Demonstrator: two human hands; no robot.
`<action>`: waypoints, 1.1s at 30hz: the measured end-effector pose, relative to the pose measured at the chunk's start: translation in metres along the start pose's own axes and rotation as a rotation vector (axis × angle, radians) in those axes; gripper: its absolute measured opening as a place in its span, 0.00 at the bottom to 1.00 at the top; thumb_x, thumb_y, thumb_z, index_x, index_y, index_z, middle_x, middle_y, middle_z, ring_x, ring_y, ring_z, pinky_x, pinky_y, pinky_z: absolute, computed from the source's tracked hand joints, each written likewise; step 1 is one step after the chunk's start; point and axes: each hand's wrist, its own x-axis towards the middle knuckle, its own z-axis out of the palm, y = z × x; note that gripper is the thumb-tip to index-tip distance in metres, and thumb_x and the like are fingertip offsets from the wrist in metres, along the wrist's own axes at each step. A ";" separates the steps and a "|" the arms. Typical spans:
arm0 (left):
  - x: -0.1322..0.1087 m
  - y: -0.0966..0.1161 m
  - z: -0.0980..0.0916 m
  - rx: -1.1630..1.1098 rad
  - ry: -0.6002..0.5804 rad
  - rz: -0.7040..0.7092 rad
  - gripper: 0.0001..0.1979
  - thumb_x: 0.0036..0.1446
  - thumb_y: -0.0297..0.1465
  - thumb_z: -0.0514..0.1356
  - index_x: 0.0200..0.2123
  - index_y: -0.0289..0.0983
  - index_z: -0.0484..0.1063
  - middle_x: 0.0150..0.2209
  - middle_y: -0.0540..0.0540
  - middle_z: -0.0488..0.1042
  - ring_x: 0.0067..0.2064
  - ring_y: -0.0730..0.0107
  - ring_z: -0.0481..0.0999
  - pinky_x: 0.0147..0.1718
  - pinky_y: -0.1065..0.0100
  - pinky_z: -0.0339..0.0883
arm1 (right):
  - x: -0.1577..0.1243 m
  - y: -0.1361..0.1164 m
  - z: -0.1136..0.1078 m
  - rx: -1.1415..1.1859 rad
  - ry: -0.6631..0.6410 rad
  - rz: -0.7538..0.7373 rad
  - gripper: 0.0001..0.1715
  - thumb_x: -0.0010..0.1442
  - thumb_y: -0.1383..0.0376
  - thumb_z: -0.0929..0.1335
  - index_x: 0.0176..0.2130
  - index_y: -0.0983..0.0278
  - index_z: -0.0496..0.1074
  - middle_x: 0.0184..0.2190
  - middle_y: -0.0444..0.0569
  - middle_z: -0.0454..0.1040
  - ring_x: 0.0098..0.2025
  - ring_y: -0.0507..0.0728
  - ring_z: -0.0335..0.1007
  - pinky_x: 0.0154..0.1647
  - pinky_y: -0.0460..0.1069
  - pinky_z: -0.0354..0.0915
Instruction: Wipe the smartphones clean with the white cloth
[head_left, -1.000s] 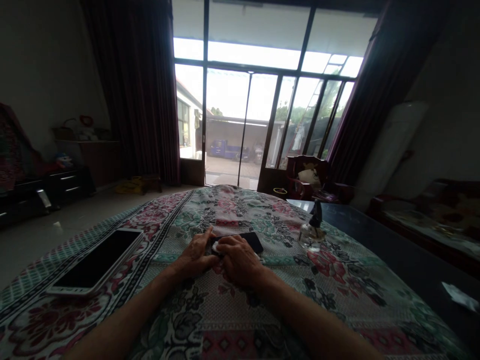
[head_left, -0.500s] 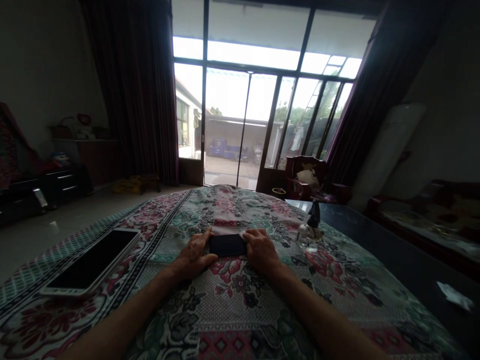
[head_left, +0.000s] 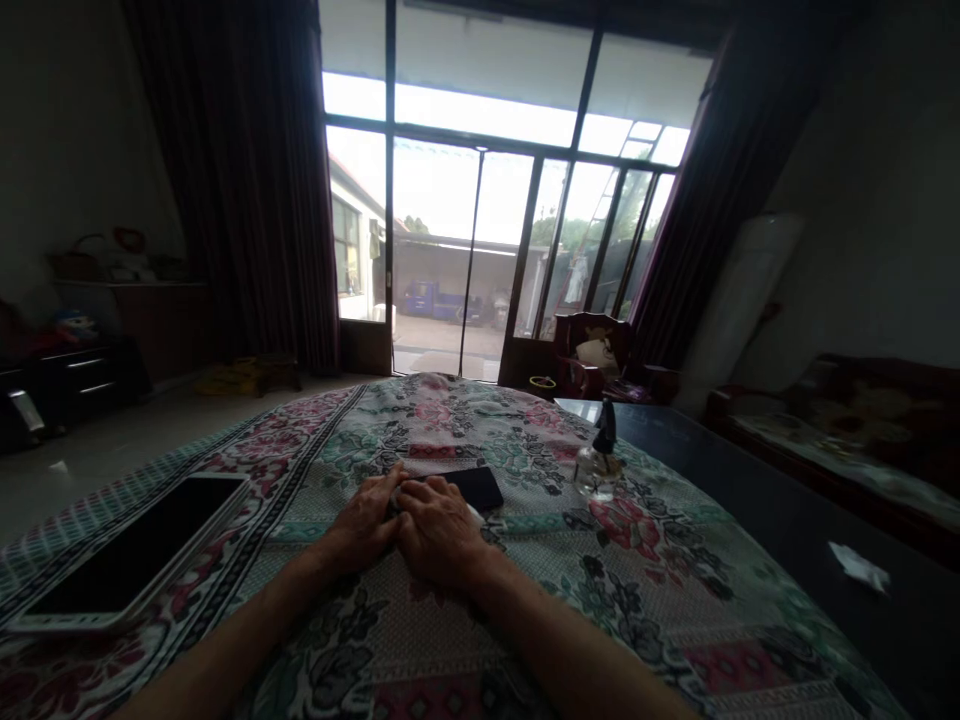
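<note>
A dark smartphone lies flat on the patterned tablecloth, its right end showing. My left hand is closed around the phone's left end. Across the left part of the screen lies my right hand, its fingers bent and touching the left hand's fingertips. A bit of white tissue peeks out beneath the right palm; most of it is hidden. To the right stands a clear spray bottle with a black pump head.
A large white-framed tablet or phone lies on the cloth at left. On the dark table surface at right rests a crumpled white paper. Beyond are a wooden chair and glass doors.
My right hand has moved from the phone's right end leftward over its screen, bringing the white tissue along. The phone now sits slightly tilted. The whole view has shifted a little.
</note>
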 end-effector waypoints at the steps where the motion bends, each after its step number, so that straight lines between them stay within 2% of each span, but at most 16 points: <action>1: 0.000 0.000 0.000 -0.003 -0.001 0.002 0.38 0.52 0.35 0.54 0.65 0.29 0.54 0.60 0.35 0.68 0.62 0.51 0.63 0.62 0.50 0.55 | -0.001 -0.001 0.000 0.003 0.002 -0.017 0.14 0.65 0.63 0.60 0.45 0.61 0.71 0.50 0.48 0.73 0.50 0.59 0.62 0.52 0.54 0.57; 4: 0.000 0.000 -0.001 0.000 -0.006 0.001 0.38 0.51 0.35 0.55 0.65 0.29 0.54 0.59 0.35 0.69 0.62 0.51 0.64 0.62 0.50 0.56 | -0.004 -0.001 0.000 -0.009 0.008 -0.045 0.12 0.65 0.63 0.60 0.40 0.62 0.72 0.47 0.48 0.74 0.48 0.59 0.63 0.50 0.54 0.57; 8: 0.000 -0.002 0.000 0.015 -0.003 -0.007 0.39 0.52 0.36 0.56 0.66 0.31 0.54 0.60 0.36 0.68 0.62 0.50 0.63 0.61 0.50 0.57 | -0.006 0.004 -0.003 -0.033 0.022 -0.020 0.15 0.66 0.63 0.59 0.39 0.62 0.73 0.46 0.48 0.75 0.48 0.58 0.64 0.50 0.53 0.58; 13: -0.001 -0.004 0.000 0.016 0.014 0.012 0.37 0.54 0.38 0.58 0.66 0.36 0.54 0.60 0.38 0.69 0.62 0.50 0.64 0.60 0.50 0.58 | -0.005 0.028 -0.014 -0.086 0.033 0.195 0.18 0.68 0.66 0.58 0.41 0.62 0.75 0.47 0.49 0.76 0.49 0.58 0.66 0.52 0.52 0.57; 17: 0.000 -0.004 0.000 0.019 0.009 0.010 0.37 0.54 0.39 0.58 0.66 0.37 0.54 0.60 0.38 0.69 0.62 0.50 0.64 0.60 0.50 0.59 | -0.009 0.055 -0.020 -0.154 0.065 0.378 0.20 0.68 0.66 0.57 0.38 0.63 0.76 0.45 0.50 0.77 0.48 0.58 0.67 0.51 0.50 0.57; 21: 0.001 -0.005 0.001 0.032 0.002 0.004 0.36 0.56 0.39 0.56 0.66 0.36 0.53 0.61 0.37 0.67 0.62 0.50 0.64 0.61 0.50 0.58 | -0.013 0.068 -0.017 -0.219 0.093 0.466 0.19 0.67 0.66 0.57 0.39 0.63 0.75 0.45 0.51 0.76 0.48 0.59 0.66 0.51 0.50 0.57; 25: 0.003 -0.005 0.002 0.062 -0.010 0.001 0.36 0.56 0.38 0.55 0.66 0.32 0.53 0.61 0.35 0.66 0.62 0.52 0.63 0.62 0.53 0.56 | -0.010 0.057 -0.009 -0.219 0.095 0.437 0.18 0.67 0.63 0.58 0.45 0.63 0.74 0.51 0.52 0.74 0.53 0.61 0.63 0.53 0.53 0.56; 33: 0.005 -0.009 0.004 0.073 -0.019 0.006 0.39 0.55 0.38 0.55 0.66 0.24 0.51 0.62 0.31 0.64 0.63 0.50 0.61 0.62 0.52 0.55 | 0.006 0.014 0.002 -0.122 0.009 0.189 0.21 0.67 0.61 0.57 0.53 0.64 0.70 0.56 0.53 0.70 0.55 0.62 0.60 0.54 0.56 0.56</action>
